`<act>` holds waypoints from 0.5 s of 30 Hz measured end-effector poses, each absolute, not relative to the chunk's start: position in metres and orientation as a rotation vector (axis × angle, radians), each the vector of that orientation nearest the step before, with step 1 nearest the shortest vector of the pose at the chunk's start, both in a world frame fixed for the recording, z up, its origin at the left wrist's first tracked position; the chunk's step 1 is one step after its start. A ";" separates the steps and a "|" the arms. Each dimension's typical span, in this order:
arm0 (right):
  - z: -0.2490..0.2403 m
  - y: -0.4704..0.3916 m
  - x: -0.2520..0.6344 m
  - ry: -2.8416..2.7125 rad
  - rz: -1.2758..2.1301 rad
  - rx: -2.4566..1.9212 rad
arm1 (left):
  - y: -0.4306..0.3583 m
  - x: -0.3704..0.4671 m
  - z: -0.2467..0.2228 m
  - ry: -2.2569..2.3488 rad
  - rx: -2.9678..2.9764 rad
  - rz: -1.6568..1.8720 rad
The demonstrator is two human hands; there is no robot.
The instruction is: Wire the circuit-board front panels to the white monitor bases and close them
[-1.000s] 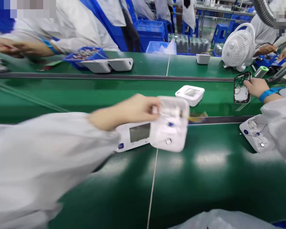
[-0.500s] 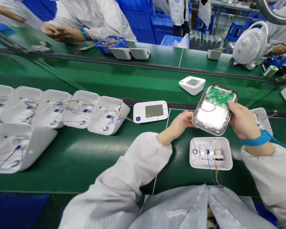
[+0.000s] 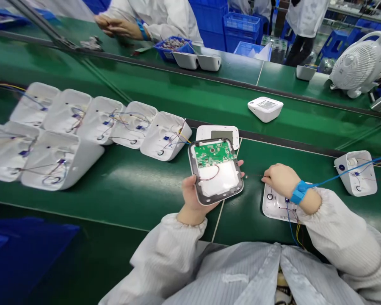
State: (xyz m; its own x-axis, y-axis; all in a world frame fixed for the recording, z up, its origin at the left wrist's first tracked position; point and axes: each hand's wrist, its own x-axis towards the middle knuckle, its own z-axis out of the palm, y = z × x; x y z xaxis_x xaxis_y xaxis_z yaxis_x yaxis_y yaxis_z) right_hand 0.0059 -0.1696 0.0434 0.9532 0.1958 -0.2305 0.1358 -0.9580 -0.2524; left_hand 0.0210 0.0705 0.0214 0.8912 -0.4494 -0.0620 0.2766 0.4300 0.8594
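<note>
My left hand (image 3: 193,199) grips a front cover (image 3: 216,199), inner side up, with the thumb on its left edge and fingertips showing at its right edge. A green circuit board (image 3: 213,153) is fixed across the cover's far part, and a thin dark red wire loops over its white area. My right hand (image 3: 281,180) is palm down, fingers pinched on a thin wire (image 3: 255,175) that runs out to the left. Beneath that hand lies an open white housing (image 3: 274,212), partly hidden, with blue and yellow wires trailing towards me.
Several open white housings (image 3: 165,140) with wires stand in rows at left. Behind the held cover lies another cover with a display (image 3: 201,132). One closed device (image 3: 266,109) sits beyond the dark rail; another wired housing (image 3: 360,173) stands at right. A co-worker's hands (image 3: 122,27) are across the bench.
My right hand has let go of the cover and moved down to the housing, taking the thin wire. My left hand has carried the cover left and flattened it. The view has shifted.
</note>
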 end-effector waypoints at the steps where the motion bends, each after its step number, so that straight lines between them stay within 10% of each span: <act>1: 0.046 -0.170 0.000 -0.273 0.330 -2.843 | 0.072 0.023 0.021 -0.190 1.025 -0.422; 15: 0.073 -0.161 -0.081 -0.302 -0.116 -2.239 | 0.007 -0.010 -0.023 -0.610 1.323 -0.447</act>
